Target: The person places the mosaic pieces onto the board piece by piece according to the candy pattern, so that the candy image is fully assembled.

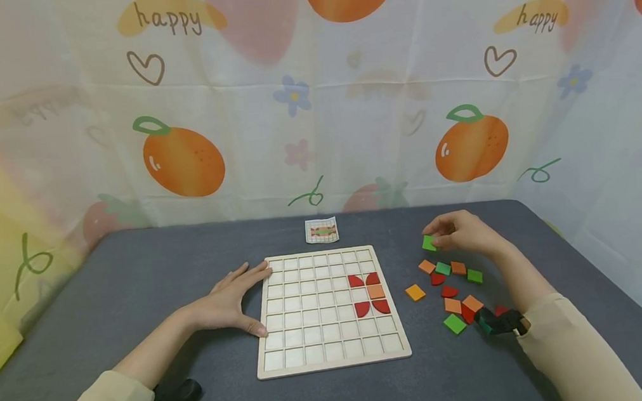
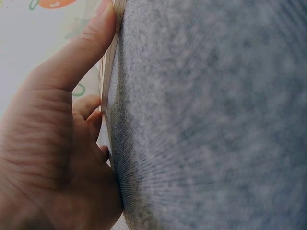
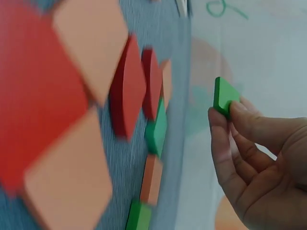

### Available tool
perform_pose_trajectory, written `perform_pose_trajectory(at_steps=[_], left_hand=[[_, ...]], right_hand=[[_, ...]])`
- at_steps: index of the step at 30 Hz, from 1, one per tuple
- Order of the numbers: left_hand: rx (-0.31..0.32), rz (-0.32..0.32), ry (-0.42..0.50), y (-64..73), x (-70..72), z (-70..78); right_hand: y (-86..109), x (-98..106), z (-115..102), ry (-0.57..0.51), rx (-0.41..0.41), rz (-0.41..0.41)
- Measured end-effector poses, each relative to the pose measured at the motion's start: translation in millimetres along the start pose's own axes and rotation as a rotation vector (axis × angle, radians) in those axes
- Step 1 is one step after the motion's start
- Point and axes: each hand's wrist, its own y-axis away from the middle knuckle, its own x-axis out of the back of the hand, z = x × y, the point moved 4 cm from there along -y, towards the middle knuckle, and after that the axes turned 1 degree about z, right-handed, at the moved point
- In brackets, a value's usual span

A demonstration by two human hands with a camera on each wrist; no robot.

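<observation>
My right hand (image 1: 461, 233) pinches a green square tile (image 3: 224, 97) between thumb and fingers, held above the table beyond the loose tiles. With fingers spread, my left hand (image 1: 223, 303) rests against the left edge of a wooden grid board (image 1: 335, 366); its thumb (image 2: 91, 45) touches the board's edge in the left wrist view. Near the board's right side, four red quarter-round pieces (image 1: 362, 309) lie in the cells around an orange square tile (image 1: 375, 291). The cell left of that tile shows bare wood.
Loose orange, red and green pieces (image 1: 453, 305) are scattered right of the board. A yellow-orange tile (image 1: 415, 292) lies nearest the board. Behind the board is a small pattern card (image 1: 321, 231). A printed curtain (image 1: 316, 150) hangs behind the dark table (image 1: 211, 388).
</observation>
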Motion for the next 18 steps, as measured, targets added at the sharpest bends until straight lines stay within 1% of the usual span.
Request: perform_pose_trajectory(at_steps=[8,18], left_hand=[[0.000,0.001,-0.003,-0.9,-0.5,-0.8],[-0.005,0.003,0.004,-1.3,-0.3,-1.1]], right_hand=[[-8.8,-23.4,-23.6,-0.024,0.057,-0.046],[-18.9,-57.7,-55.7,-0.076,0.112,-0.142]])
